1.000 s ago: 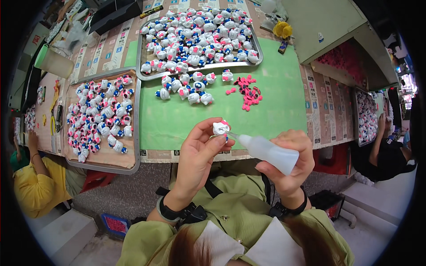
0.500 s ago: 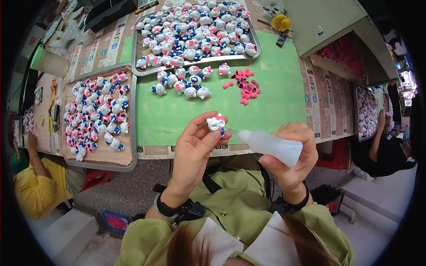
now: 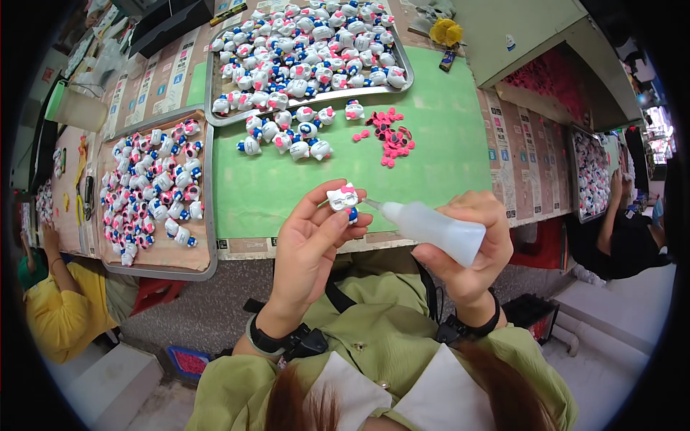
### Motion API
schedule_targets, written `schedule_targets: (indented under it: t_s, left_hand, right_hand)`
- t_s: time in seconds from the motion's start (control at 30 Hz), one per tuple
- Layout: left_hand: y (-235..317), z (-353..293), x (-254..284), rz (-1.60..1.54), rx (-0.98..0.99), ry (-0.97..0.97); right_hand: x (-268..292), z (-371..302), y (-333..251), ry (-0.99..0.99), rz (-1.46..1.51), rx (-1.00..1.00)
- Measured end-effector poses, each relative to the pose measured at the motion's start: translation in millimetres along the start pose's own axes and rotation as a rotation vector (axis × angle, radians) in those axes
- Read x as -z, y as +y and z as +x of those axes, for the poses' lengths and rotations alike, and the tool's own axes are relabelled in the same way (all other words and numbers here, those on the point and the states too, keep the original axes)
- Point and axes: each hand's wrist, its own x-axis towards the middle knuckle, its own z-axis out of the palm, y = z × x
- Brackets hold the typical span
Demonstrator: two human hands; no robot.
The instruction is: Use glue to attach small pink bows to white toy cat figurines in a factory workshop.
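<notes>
Between the thumb and fingers of my left hand (image 3: 309, 237) is a small white cat figurine (image 3: 342, 197) with a pink bow and a blue body. My right hand (image 3: 471, 248) grips a translucent white squeeze bottle (image 3: 435, 228), tilted so its thin nozzle points left at the figurine's head. The nozzle tip is at the head's right side; whether it touches I cannot tell. Beyond my hands, several like figurines (image 3: 298, 136) lie loose on the green mat (image 3: 438, 165). To their right is a small heap of pink pieces (image 3: 392, 140).
A metal tray (image 3: 410, 75) heaped with figurines stands at the back. Another tray (image 3: 213, 215) of figurines is at the left. A grey box-like cabinet (image 3: 525, 36) rises at the far right. People work on both sides: a yellow sleeve (image 3: 61, 309) left, a dark-clothed person (image 3: 629, 241) right.
The bottle's nozzle has shifted slightly up along the figurine, from near its body to the side of its head. The whole view has moved a little; both grips stay the same.
</notes>
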Motion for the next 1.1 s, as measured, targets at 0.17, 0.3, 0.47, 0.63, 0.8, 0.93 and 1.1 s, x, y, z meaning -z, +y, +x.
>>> schedule_targets:
  t_s: [0.17, 0.3, 0.47, 0.63, 0.8, 0.93, 1.1]
  left_hand:
    - [0, -1, 1, -0.002, -0.014, 0.005]
    - [-2, 0, 3, 0.003, -0.023, 0.007]
    - [-3, 2, 7, 0.020, -0.041, 0.074]
    - [-4, 5, 12, 0.022, -0.081, 0.097]
    - [-2, 3, 18, 0.014, -0.095, 0.118]
    - [-4, 6, 20, 0.012, -0.074, 0.127]
    - [-7, 6, 13, 0.010, -0.023, 0.093]
  right_hand:
    - [2, -2, 0, 0.002, -0.009, -0.022]
    - [3, -1, -1, -0.031, 0.007, -0.015]
    - [5, 10, 20, 0.360, 0.307, -0.431]
    - [26, 42, 94, 0.367, 0.068, -0.430]
    - [23, 41, 129, 0.415, 0.120, -0.381]
    - [21, 27, 99, 0.257, -0.366, -0.286]
    - [-8, 40, 110, -0.060, -0.478, -0.148]
